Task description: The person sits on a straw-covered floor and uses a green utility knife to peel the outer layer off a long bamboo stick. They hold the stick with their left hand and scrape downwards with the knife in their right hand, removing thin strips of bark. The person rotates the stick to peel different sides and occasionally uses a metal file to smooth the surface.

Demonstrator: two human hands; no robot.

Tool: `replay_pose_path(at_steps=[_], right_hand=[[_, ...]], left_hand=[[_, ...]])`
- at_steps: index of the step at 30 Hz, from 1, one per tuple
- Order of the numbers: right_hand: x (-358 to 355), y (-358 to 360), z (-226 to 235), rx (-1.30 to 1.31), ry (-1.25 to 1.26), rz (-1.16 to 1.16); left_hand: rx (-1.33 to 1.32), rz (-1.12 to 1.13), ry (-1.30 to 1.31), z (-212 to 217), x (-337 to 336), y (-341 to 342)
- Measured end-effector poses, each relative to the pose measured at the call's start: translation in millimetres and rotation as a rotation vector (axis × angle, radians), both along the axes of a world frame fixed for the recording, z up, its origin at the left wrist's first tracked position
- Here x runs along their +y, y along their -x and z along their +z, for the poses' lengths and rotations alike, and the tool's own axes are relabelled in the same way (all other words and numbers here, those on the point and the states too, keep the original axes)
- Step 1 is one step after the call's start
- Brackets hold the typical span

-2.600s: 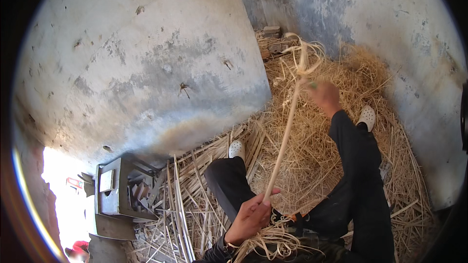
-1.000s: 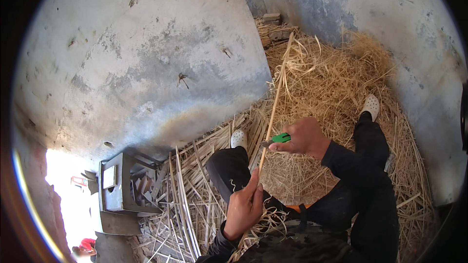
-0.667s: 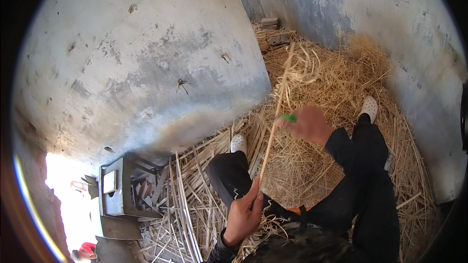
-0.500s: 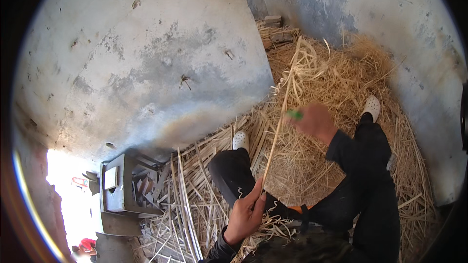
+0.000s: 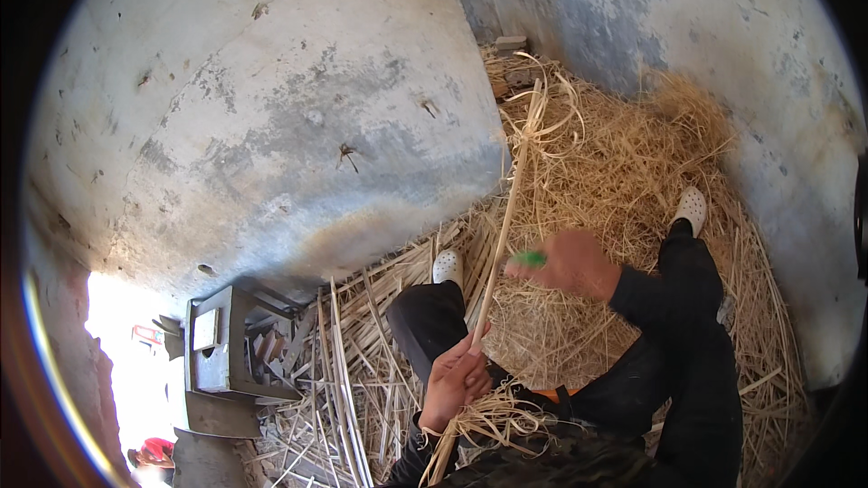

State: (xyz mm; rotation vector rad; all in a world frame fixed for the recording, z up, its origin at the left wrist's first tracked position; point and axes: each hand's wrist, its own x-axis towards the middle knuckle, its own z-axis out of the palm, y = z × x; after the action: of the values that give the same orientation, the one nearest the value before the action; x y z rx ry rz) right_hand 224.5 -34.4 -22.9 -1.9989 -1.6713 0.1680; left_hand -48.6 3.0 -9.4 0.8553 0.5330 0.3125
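My left hand [image 5: 457,383] grips a slender pale strip [image 5: 505,221], curly shavings [image 5: 541,133] near its one-o'clock end; my right hand [image 5: 579,264] clasps a green tool [image 5: 530,258]

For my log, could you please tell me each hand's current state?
Left hand: closed around the pale strip.
Right hand: closed on a green tool, motion-blurred.

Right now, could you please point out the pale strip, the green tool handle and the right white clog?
Pale strip [image 5: 507,221], head view: middle stretch.
Green tool handle [image 5: 530,259], head view: blurred middle.
Right white clog [image 5: 692,207], head view: perforated top.
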Motion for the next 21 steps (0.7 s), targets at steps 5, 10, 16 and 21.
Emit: replay_pose_path(at_steps=[5,10,16,21], right_hand=[[-9.7,20.4,-4.2,-0.145,-0.012,0.050],[9.5,-12.7,-12.8,-0.095,0.105,-0.038],[10.6,7.9,-12.3,-0.103,-0.029,-0.022],[8.9,11.6,-10.7,-0.126,-0.118,-0.024]], left_hand=[[0.123,0.021,-0.173,8.9,-6.9,-3.5],[0.194,0.027,-0.267,8.2,-14.2,-0.8],[0.302,0.036,-0.489,21.0,-13.0,-3.8],[0.322,0.023,-0.547,19.9,-8.1,-5.8]])
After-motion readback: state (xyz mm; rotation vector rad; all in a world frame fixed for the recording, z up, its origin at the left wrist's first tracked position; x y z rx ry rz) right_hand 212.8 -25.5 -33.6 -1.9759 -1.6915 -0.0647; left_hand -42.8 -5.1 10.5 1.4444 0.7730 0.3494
